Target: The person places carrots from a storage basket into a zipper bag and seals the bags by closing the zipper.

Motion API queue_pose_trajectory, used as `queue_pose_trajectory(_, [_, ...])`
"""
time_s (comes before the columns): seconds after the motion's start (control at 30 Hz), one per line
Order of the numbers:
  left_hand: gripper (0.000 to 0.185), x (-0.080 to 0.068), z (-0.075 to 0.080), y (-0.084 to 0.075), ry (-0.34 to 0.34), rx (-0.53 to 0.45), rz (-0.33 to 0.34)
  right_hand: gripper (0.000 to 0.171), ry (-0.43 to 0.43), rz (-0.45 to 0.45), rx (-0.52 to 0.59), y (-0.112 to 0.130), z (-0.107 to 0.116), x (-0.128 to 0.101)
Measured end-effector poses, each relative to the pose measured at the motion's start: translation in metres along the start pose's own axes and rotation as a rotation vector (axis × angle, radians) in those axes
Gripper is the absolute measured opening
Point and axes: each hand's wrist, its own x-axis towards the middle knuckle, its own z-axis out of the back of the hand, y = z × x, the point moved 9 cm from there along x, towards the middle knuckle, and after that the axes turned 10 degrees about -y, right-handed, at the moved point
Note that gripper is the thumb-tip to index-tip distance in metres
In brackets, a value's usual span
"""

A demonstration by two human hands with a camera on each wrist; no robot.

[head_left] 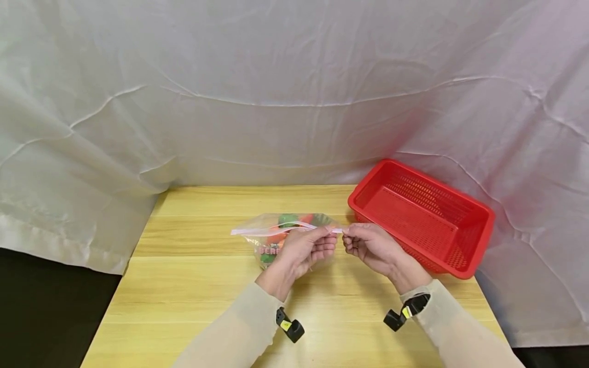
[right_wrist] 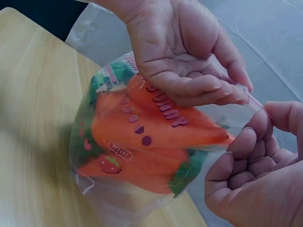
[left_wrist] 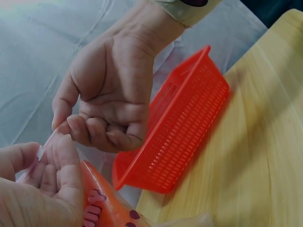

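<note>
A clear zip bag point(head_left: 257, 237) with pink print and a pink seal strip stands on the table. Through its film show several orange carrots point(right_wrist: 142, 123) with green tops. My left hand point(head_left: 303, 249) pinches the strip near its right end, thumb against fingers. Right beside it, my right hand point(head_left: 371, 248) pinches the very corner of the strip, its other fingers curled in. Left of my hands, the two edges of the mouth stand apart. In the left wrist view, a small whitish piece point(left_wrist: 40, 152) shows at the left thumb tip.
A red perforated basket point(head_left: 423, 214) stands at the table's back right, close beyond my right hand. The wooden table point(head_left: 184, 296) ends at a pale cloth point(head_left: 257, 138) hanging behind it. Each wrist wears a small black camera.
</note>
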Motion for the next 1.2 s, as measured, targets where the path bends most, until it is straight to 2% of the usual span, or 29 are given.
queue_pose_trajectory(0.2, [0.018,-0.001,0.01,-0.009,-0.034,-0.017,-0.056,0.028,-0.016,-0.002,0.023,0.003,0.005,0.005])
queue_pose_trajectory(0.33, [0.017,0.0,0.014,-0.01,-0.035,-0.011,-0.047,0.026,-0.028,-0.003,0.011,0.003,0.01,0.006])
queue_pose_trajectory(0.5, [0.016,-0.001,0.015,-0.01,-0.037,-0.019,-0.032,0.025,-0.072,-0.022,-0.023,0.001,0.012,0.004])
queue_pose_trajectory(0.7, [0.019,-0.003,0.014,-0.01,-0.033,-0.009,-0.048,0.023,-0.129,-0.017,-0.047,0.001,0.014,0.003])
queue_pose_trajectory(1.2, [0.026,-0.001,0.014,-0.008,-0.041,-0.025,-0.092,0.027,-0.146,-0.005,-0.036,0.003,0.015,0.006])
